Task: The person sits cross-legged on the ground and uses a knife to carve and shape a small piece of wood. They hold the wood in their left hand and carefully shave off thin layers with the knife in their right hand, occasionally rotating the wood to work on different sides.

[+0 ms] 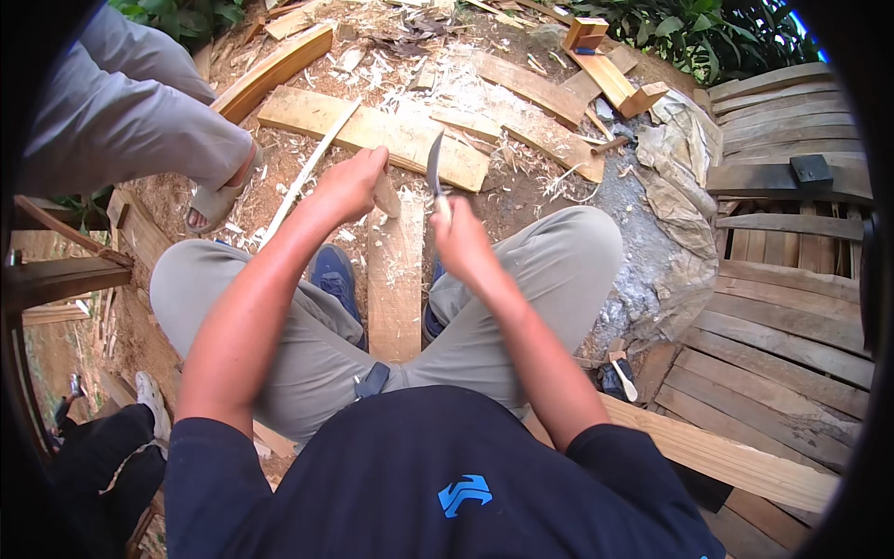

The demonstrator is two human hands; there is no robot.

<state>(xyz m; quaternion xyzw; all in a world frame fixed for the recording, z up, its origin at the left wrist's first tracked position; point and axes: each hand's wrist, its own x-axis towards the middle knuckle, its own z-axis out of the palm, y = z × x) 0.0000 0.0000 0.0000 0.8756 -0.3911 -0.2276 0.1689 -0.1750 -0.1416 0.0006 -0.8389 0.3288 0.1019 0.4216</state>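
Observation:
My left hand (352, 189) is closed around a small piece of pale wood (386, 197), whose lower end sticks out beside the fingers. My right hand (461, 238), slightly blurred, grips a knife (435, 168) by its light handle. The curved blade points up and away from me, apart from the wood piece. Both hands are above a flat plank (395, 279) lying between my blue shoes (333, 279). Just beyond them a wider board (391, 135) lies across the ground among curled shavings. A long thin wood strip (307, 177) slants past my left forearm.
Someone's legs and sandalled foot (216, 200) are close on the left; another person's dark trouser leg (107, 475) is behind. Boards and a wooden block frame (605, 70) lie ahead. To the right are a crumpled sack (675, 214), a wooden spoon (624, 377) and a slatted wooden structure (773, 354).

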